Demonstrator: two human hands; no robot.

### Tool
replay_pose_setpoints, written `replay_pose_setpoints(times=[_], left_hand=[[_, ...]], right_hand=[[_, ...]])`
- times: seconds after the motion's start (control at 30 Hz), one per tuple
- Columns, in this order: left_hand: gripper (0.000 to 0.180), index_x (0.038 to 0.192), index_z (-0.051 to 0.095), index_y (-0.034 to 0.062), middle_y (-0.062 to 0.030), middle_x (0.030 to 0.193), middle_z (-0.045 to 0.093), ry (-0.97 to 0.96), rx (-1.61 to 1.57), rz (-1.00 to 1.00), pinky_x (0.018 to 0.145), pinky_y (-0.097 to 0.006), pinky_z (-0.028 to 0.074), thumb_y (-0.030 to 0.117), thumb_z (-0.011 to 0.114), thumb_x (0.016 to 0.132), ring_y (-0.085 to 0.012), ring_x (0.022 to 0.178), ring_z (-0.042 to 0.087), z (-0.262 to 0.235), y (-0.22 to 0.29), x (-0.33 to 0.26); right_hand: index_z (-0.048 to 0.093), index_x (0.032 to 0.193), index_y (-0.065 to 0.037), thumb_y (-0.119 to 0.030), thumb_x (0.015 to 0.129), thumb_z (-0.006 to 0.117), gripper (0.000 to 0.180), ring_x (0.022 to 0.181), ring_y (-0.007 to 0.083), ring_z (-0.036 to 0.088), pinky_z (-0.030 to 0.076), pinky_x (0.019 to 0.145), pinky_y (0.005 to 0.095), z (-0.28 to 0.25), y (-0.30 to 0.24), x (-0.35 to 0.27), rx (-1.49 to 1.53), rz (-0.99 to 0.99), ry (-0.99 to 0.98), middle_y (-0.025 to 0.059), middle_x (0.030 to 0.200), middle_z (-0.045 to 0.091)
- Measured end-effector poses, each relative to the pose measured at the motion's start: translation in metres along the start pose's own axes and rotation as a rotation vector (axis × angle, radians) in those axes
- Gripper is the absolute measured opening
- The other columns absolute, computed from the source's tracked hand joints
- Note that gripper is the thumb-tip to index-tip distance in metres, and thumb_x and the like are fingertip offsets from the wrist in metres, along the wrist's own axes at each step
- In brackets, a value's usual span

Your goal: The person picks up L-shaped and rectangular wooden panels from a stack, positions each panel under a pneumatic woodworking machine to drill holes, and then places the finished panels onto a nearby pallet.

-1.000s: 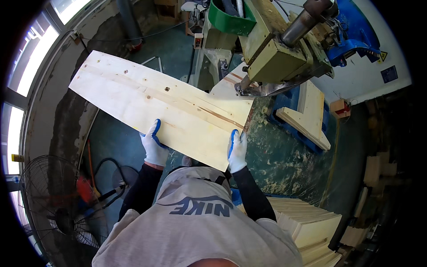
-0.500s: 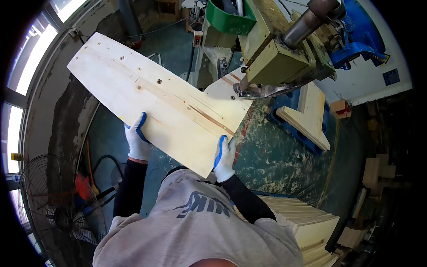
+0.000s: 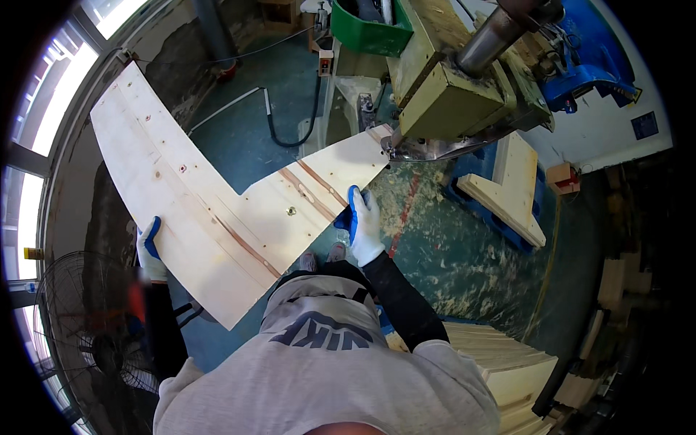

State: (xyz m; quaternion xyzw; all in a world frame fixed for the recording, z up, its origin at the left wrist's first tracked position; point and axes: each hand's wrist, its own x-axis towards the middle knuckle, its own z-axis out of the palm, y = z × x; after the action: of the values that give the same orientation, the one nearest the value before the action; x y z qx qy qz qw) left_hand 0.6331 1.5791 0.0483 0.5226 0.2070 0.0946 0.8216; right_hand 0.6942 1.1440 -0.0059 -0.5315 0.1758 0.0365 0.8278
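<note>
At the far left I see a standing fan (image 3: 87, 341) low by the windows. Just right of it my left hand (image 3: 148, 250), in a white glove with blue palm, is closed on the left edge of the wooden board (image 3: 217, 210), fingers curled over the rim. The board is a pale L-shaped panel: one long arm runs up toward the upper left, the other reaches right toward the machine. It shows knots and reddish streaks and is held up above the green floor (image 3: 239, 138), where a black cable (image 3: 290, 134) lies. My right hand (image 3: 362, 225) grips the lower edge of the board's right arm, thumb on top. The tip of that arm touches the underside of the yellow-green saw machine (image 3: 449, 101), right at its metal table. A green bin (image 3: 370, 32) sits above the machine. Further right, a cut wooden piece (image 3: 507, 188) rests on a blue pallet (image 3: 471, 203), with sawdust around it. At lower right stands a stack of pale boards (image 3: 500, 362).
</note>
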Motion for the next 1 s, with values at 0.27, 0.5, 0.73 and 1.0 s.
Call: replay_pose_setpoints(times=[0.27, 0.5, 0.73, 1.0], left_hand=[[0.053, 0.141, 0.049, -0.0002, -0.0176, 0.124, 0.065, 0.037, -0.007, -0.138, 0.094, -0.042, 0.058, 0.010, 0.067, 0.092, -0.0310, 0.105, 0.070, -0.023, -0.019, 0.033], [0.051, 0.138, 0.051, -0.0002, -0.0179, 0.123, 0.065, 0.070, 0.006, -0.175, 0.092, -0.044, 0.059, 0.010, 0.067, 0.091, -0.0318, 0.105, 0.069, -0.018, -0.015, 0.028], [0.053, 0.139, 0.050, 0.0010, -0.0175, 0.125, 0.065, 0.066, -0.016, -0.107, 0.094, -0.044, 0.058, 0.010, 0.068, 0.090, -0.0322, 0.107, 0.069, -0.021, -0.026, 0.026], [0.056, 0.140, 0.050, 0.0001, -0.0185, 0.125, 0.065, 0.042, -0.012, -0.115, 0.095, -0.045, 0.058, 0.010, 0.068, 0.088, -0.0331, 0.107, 0.069, -0.007, -0.015, 0.026]], right_hand=[[0.057, 0.116, -0.009, -0.031, 0.105, 0.053, 0.025, 0.069, 0.0049, 0.062, 0.052, 0.049, 0.0212, -0.007, 0.000, 0.009, -0.146, -0.069, -0.006, -0.0021, 0.092, 0.061], [0.057, 0.111, -0.005, -0.027, 0.106, 0.050, 0.024, 0.080, 0.0058, 0.054, 0.049, 0.069, 0.0238, -0.006, 0.002, 0.005, -0.211, -0.011, -0.060, -0.0015, 0.094, 0.056], [0.055, 0.101, -0.007, -0.029, 0.108, 0.051, 0.024, 0.073, 0.0054, 0.055, 0.048, 0.061, 0.0233, 0.000, -0.011, 0.000, -0.243, 0.038, -0.053, -0.0020, 0.087, 0.055], [0.054, 0.098, -0.009, -0.029, 0.108, 0.050, 0.022, 0.065, 0.0054, 0.053, 0.047, 0.054, 0.0239, -0.014, 0.020, 0.019, -0.216, -0.037, -0.047, -0.0033, 0.083, 0.053]])
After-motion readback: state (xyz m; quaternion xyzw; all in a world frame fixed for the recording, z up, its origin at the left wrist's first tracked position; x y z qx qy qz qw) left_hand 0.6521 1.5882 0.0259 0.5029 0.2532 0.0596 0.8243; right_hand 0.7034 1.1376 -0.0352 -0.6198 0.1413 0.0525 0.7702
